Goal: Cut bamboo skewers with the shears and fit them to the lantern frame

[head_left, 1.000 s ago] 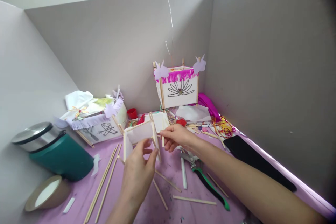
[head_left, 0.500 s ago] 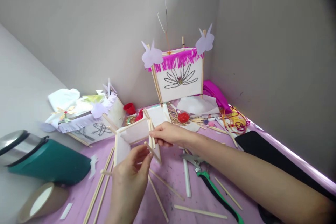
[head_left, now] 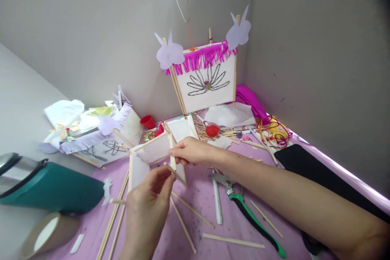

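A white-panelled wooden frame stands open in front of me, its sides joined at angles. My left hand pinches a stick at the frame's lower corner, with thumb and fingertips closed. My right hand grips the upright wooden edge of the same frame between thumb and fingers, just above and right of my left hand. Behind them a finished-looking lantern with magenta fringe, a flower drawing and pale purple cutouts hangs by a wire hook.
A green bottle and brown cup are at the left, below a second decorated lantern. Green-handled cutters and loose sticks lie at the front right. A black item lies beyond my right forearm.
The view has shifted slightly, so most things sit a little higher and further left. Both hands keep their holds, with my right hand slightly lower along the upright edge relative to the frame.
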The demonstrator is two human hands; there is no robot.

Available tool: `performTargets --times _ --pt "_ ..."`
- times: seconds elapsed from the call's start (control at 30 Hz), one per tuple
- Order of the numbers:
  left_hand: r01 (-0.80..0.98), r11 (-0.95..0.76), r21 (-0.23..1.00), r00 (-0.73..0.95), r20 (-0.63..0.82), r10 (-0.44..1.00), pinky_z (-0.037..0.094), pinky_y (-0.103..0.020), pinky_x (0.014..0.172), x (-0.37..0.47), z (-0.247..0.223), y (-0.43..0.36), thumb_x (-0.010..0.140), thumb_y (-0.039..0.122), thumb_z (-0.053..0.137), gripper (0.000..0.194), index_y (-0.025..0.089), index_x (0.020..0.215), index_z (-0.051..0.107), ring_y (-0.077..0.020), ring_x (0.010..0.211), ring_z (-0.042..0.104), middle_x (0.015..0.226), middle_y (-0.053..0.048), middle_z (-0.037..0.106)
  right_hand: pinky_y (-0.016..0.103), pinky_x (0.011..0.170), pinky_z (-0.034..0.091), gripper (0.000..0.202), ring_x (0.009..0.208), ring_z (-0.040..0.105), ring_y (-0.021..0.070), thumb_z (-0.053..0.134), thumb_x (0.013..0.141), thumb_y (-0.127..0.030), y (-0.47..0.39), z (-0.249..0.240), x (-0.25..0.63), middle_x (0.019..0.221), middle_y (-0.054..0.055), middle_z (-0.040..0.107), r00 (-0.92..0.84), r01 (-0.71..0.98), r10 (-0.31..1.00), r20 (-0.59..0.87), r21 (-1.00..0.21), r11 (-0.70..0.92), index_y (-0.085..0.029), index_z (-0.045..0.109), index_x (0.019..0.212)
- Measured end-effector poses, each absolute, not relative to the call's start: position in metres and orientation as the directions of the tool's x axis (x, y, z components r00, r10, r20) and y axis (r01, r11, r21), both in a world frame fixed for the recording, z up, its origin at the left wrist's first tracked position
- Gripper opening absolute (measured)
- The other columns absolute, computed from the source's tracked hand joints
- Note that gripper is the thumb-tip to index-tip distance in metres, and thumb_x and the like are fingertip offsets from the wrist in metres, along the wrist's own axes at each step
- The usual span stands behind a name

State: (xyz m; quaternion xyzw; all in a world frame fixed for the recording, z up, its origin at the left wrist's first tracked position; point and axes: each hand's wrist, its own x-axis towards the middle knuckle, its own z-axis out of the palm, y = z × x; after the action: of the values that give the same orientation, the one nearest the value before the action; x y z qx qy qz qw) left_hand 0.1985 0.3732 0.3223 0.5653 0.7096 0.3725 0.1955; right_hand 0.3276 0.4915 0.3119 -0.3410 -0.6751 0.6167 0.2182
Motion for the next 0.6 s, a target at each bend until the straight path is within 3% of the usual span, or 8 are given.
performTargets --times 0.6 --pt "0.794 -0.042 0.606 -0.126 0.232 0.965 0.052 -0.025 0.068 0.1973 0.3279 0.3813 0.078 0.030 0.057 0.015 0.024 0.086 0.068 -0.0163 0.073 0.069 0.081 0.002 0.074 0.019 0.034 0.024 0.030 0.034 0.033 0.0050 0.051 0.081 -0.033 0.4886 0.3166 0.3273 0.043 -0.006 0.044 -0.646 0.231 0.744 -0.173 -0.973 -0.025 -0.016 0.053 0.057"
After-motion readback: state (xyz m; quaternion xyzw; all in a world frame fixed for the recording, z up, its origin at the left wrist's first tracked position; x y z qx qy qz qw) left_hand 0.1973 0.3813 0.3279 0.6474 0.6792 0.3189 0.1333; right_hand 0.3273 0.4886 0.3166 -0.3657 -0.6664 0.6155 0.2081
